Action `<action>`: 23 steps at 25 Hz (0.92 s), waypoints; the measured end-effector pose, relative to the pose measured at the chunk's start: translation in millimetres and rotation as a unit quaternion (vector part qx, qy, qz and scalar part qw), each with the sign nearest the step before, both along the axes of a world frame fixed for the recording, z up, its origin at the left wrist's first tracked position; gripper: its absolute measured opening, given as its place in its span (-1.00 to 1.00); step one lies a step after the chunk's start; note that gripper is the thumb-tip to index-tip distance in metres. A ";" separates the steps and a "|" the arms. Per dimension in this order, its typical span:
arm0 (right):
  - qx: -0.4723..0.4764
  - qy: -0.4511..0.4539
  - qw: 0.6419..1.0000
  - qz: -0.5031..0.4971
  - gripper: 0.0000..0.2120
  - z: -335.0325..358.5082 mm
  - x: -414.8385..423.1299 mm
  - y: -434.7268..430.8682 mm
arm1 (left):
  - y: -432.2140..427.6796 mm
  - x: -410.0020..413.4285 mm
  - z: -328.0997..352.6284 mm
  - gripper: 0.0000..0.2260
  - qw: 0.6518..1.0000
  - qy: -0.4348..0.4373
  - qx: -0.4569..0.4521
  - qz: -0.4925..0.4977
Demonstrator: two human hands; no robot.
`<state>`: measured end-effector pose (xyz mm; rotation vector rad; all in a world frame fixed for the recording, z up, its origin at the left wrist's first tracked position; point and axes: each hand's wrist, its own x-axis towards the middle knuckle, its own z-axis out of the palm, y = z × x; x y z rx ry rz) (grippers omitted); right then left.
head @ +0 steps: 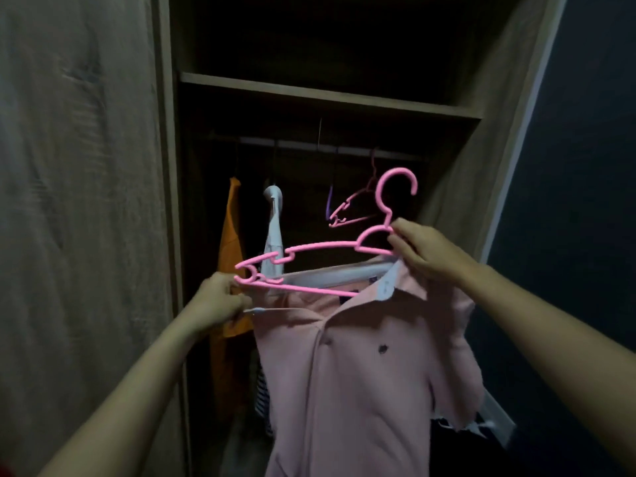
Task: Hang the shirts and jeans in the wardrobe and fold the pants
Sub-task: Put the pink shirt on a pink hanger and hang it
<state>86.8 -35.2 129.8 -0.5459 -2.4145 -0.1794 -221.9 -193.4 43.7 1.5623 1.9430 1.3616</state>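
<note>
A pale pink polo shirt (347, 380) with a white-lined collar hangs in front of the open wardrobe. My left hand (220, 301) pinches its left collar edge. A bright pink plastic hanger (323, 246) lies across the collar opening, its hook pointing up. My right hand (423, 249) grips the hanger's right end together with the right side of the collar. The hanger's left tip sits just above my left hand. The wardrobe rail (309, 146) runs above, in the dark.
On the rail hang an orange garment (230, 256), a white shirt (273, 228) and an empty pink hanger (354, 204) beside a purple one. A wooden shelf (327, 94) crosses above the rail. The wardrobe door (79, 201) stands at left, the side panel at right.
</note>
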 end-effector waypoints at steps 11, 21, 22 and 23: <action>0.030 -0.089 0.992 -0.084 -0.54 -29.7 11.8 -1.1 | 5.3 22.4 22.5 -0.83 0.966 0.126 0.101 0.201; 0.007 0.146 0.983 -0.107 -0.73 -7.0 -38.0 -3.3 | 16.8 115.0 14.3 -0.78 0.875 0.422 0.235 0.044; 0.004 0.152 0.986 -0.074 -0.72 -5.2 -31.6 -0.1 | 15.2 104.1 16.0 -0.67 0.888 0.385 0.249 0.031; -0.001 0.160 0.986 -0.041 -0.72 -4.2 -25.7 2.4 | 14.0 87.5 22.2 -0.61 0.898 0.354 0.257 0.044</action>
